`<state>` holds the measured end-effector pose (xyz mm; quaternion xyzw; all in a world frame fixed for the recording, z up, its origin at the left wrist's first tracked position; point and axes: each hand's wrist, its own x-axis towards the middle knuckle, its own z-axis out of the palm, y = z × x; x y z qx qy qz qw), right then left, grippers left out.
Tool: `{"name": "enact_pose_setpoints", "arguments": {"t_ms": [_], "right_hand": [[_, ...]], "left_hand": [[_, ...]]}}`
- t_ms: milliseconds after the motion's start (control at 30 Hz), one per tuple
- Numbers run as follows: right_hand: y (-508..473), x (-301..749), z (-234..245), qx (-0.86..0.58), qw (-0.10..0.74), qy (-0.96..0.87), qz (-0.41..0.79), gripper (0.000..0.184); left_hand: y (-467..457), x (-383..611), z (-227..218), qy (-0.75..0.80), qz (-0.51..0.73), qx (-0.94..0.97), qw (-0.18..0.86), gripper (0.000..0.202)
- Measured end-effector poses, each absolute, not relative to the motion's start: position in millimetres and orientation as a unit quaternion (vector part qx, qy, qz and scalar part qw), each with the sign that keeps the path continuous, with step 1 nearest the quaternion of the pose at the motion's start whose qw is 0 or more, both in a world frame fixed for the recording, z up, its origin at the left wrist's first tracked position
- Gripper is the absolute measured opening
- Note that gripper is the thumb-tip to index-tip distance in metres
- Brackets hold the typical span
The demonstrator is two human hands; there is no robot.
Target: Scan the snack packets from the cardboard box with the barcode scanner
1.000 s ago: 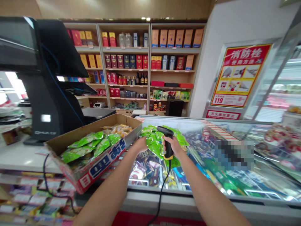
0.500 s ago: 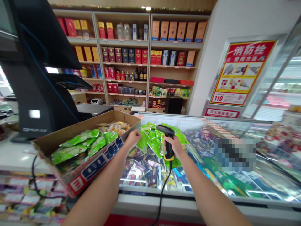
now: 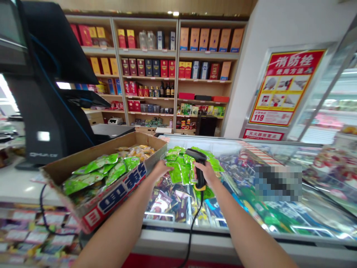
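A cardboard box (image 3: pixel 119 197) of green snack packets sits at the counter's edge, its corner just beside the left hand (image 3: pixel 161 169), whose fingers lie together on crinkled green foil packets (image 3: pixel 178 169) above a glass-topped freezer (image 3: pixel 251 232) — then the right hand (image 3: pixel 206 173), fingers clamped round a black barcode scanner (image 3: pixel 199 165), its cord (image 3: pixel 192 219) hanging down past the freezer's rim.

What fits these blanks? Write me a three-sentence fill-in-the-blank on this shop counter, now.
The right hand grips a black barcode scanner with a trailing ____.
The open cardboard box sits to the ____ of the green packets under the left hand.
The red poster shows the number ____.

Missing words: cable; left; 119.
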<state>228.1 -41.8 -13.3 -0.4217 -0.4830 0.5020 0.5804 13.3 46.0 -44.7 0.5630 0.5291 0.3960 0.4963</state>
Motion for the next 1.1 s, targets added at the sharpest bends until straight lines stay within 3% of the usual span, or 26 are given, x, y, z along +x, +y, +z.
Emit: {"name": "enact_pose_setpoints", "arguments": {"t_ms": [367,567,1100], "right_hand": [[-42.2,229.9,-15.6,-0.379,0.565,-0.486,0.549,0.03],[-42.9,231.7,-15.4,-0.361,0.577,-0.486,0.548,0.031],[-45.6,229.5,-11.0,-0.381,0.559,-0.499,0.541,0.023]], "left_hand": [[38.4,17.9,-22.0,0.349,0.615,0.483,0.516,0.048],[38.9,23.2,-29.5,0.295,0.645,0.458,0.536,0.057],[37.9,23.4,-28.9,0.279,0.645,0.443,0.558,0.057]]}}
